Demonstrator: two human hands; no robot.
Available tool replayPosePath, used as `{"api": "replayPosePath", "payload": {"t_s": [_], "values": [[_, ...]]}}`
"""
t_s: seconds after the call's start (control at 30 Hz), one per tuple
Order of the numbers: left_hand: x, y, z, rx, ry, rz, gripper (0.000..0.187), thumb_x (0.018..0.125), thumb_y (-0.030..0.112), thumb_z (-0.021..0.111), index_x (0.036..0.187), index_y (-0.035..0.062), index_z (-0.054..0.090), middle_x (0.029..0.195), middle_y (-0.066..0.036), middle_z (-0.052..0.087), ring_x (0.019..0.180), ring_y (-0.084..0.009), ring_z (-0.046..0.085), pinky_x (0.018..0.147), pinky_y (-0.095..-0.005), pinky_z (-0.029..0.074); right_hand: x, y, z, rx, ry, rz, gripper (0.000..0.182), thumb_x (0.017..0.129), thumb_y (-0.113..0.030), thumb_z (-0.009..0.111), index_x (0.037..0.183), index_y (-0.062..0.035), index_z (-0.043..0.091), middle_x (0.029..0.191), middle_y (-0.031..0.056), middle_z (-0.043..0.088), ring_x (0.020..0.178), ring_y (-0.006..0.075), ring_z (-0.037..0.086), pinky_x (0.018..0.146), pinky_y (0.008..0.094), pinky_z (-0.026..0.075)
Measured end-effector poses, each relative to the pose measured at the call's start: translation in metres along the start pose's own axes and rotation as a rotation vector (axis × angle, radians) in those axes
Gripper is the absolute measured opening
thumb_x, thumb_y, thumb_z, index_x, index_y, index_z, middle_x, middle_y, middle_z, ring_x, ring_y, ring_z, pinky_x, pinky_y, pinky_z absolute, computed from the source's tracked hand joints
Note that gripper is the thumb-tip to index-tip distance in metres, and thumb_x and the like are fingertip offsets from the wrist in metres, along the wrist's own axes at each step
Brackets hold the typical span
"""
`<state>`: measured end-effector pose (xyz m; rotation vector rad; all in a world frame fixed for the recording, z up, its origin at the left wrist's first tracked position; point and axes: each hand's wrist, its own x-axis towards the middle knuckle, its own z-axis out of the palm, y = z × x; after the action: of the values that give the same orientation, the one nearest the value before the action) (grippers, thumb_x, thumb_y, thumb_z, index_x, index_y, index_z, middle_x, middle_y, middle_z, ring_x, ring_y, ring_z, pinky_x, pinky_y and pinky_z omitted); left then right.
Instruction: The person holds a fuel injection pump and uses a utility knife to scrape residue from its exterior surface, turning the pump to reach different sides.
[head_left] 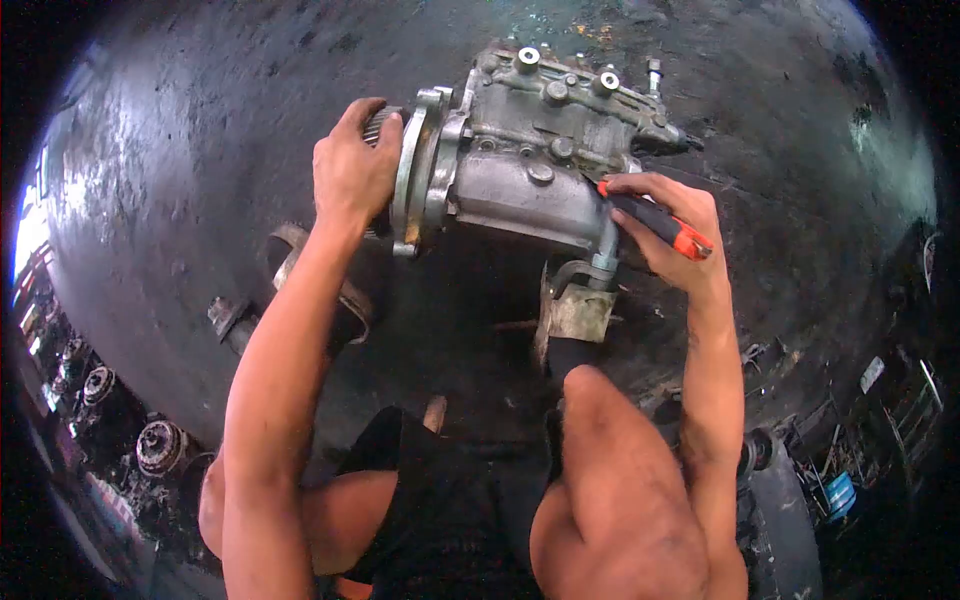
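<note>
Pump (525, 200) is on the dark floor (200, 190), in front of you, gear end to your left. Your left hand (357, 168) is wrapped round the gear (379, 126), just left of the pump's ring plate (418, 170). Your right hand (668, 222) grips the black-and-orange tool (650, 218), nose at the pump's right end, just above the bent pipe (607, 240). Can't tell if the tip touches; too small to read.

Looks like scraping or picking at the casing. If so: brace the pump with the left hand, fingers clear of the gear teeth. Low angle, short light strokes, pointed away from your left hand. Don't lever on the pipe or dig into the metal; a slip there could gouge it.
</note>
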<state>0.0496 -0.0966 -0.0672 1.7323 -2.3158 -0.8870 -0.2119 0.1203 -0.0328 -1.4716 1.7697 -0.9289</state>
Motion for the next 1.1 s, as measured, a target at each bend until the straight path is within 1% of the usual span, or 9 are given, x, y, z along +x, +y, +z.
{"api": "replayPosePath", "payload": {"t_s": [0.17, 0.27, 0.37, 0.5, 0.57, 0.63, 0.73, 0.83, 1.1], "values": [[0.0, 0.0, -0.003, 0.012, -0.023, -0.037, 0.039, 0.095, 0.034, 0.063, 0.123, 0.008, 0.07, 0.112, -0.019, 0.074, 0.107, -0.0351, 0.071, 0.094, -0.0401, 0.053, -0.002, -0.011, 0.003, 0.006, 0.036, 0.001, 0.03, 0.08, -0.003, 0.079, 0.108, -0.0054, 0.072, 0.099, 0.0099, 0.076, 0.084, 0.0244, 0.074, 0.077, 0.0334, 0.057], [0.0, -0.004, 0.002, -0.027, 0.023, 0.024, 0.041, 0.093, 0.034, 0.063, 0.121, 0.0048, 0.07, 0.109, -0.024, 0.073, 0.105, -0.0413, 0.07, 0.094, -0.0446, 0.053, -0.004, -0.005, 0.011, 0.39, 0.397, 0.415, 0.021, 0.085, -0.004, 0.078, 0.102, 0.0001, 0.067, 0.087, 0.0075, 0.074, 0.075, 0.0132, 0.07, 0.068, 0.0299, 0.056], [0.001, -0.001, 0.001, -0.014, 0.016, 0.008, 0.042, 0.092, 0.035, 0.063, 0.121, 0.0052, 0.07, 0.108, -0.025, 0.073, 0.104, -0.0415, 0.07, 0.094, -0.0446, 0.053, 0.004, -0.003, 0.026, 0.543, 0.537, 0.476, 0.019, 0.086, -0.007, 0.077, 0.101, 0.0003, 0.067, 0.085, 0.0081, 0.074, 0.073, 0.0136, 0.07, 0.066, 0.0272, 0.054], [0.001, -0.002, -0.001, -0.02, 0.007, -0.009, 0.042, 0.092, 0.035, 0.063, 0.12, 0.0057, 0.071, 0.107, -0.025, 0.072, 0.105, -0.042, 0.069, 0.094, -0.0449, 0.053, 0.002, -0.003, 0.031, 0.286, 0.557, 0.518, 0.016, 0.084, -0.004, 0.076, 0.094, 0.0008, 0.065, 0.082, 0.0101, 0.074, 0.074, 0.0146, 0.071, 0.064, 0.026, 0.054], [0.001, -0.003, 0.0, -0.016, 0.007, -0.005, 0.042, 0.092, 0.036, 0.063, 0.12, 0.006, 0.071, 0.107, -0.025, 0.072, 0.105, -0.0422, 0.069, 0.094, -0.0449, 0.053, 0.0, 0.007, 0.035, 0.307, 0.593, 0.443, 0.018, 0.082, -0.003, 0.075, 0.094, 0.0002, 0.063, 0.083, 0.0101, 0.074, 0.07, 0.0134, 0.068, 0.059, 0.0256, 0.052], [0.001, -0.003, 0.001, -0.017, 0.022, 0.016, 0.042, 0.092, 0.036, 0.063, 0.121, 0.0063, 0.071, 0.108, -0.025, 0.072, 0.105, -0.0425, 0.069, 0.095, -0.0453, 0.053, 0.004, 0.002, 0.036, 0.592, 0.65, 0.597, 0.022, 0.081, -0.002, 0.074, 0.099, -0.0005, 0.06, 0.085, 0.0096, 0.073, 0.065, 0.012, 0.065, 0.055, 0.0261, 0.049], [0.001, -0.003, 0.0, -0.011, 0.019, 0.023, 0.042, 0.092, 0.037, 0.062, 0.121, 0.0067, 0.071, 0.109, -0.026, 0.072, 0.106, -0.0428, 0.069, 0.095, -0.0457, 0.053, 0.005, 0.008, 0.035, 0.59, 0.641, 0.684, 0.026, 0.081, 0.0, 0.072, 0.103, -0.0025, 0.058, 0.088, 0.0114, 0.072, 0.06, 0.0128, 0.059, 0.05, 0.0277, 0.046], [0.001, -0.002, -0.001, 0.002, 0.002, -0.011, 0.043, 0.093, 0.037, 0.062, 0.122, 0.0061, 0.07, 0.11, -0.026, 0.072, 0.106, -0.0433, 0.069, 0.095, -0.0459, 0.052, 0.002, 0.013, 0.03, 0.759, 0.566, 0.632, 0.026, 0.081, -0.002, 0.073, 0.103, -0.0031, 0.058, 0.085, 0.0098, 0.071, 0.059, 0.0142, 0.06, 0.051, 0.0273, 0.047], [0.001, -0.002, 0.0, -0.001, 0.014, 0.001, 0.043, 0.093, 0.037, 0.062, 0.122, 0.0054, 0.07, 0.11, -0.025, 0.072, 0.106, -0.0433, 0.069, 0.096, -0.0452, 0.052, 0.0, -0.001, 0.038, 0.549, 0.575, 0.654, 0.016, 0.081, -0.003, 0.072, 0.09, -0.0027, 0.059, 0.08, 0.0082, 0.069, 0.058, 0.0133, 0.061, 0.052, 0.0268, 0.048]]}}
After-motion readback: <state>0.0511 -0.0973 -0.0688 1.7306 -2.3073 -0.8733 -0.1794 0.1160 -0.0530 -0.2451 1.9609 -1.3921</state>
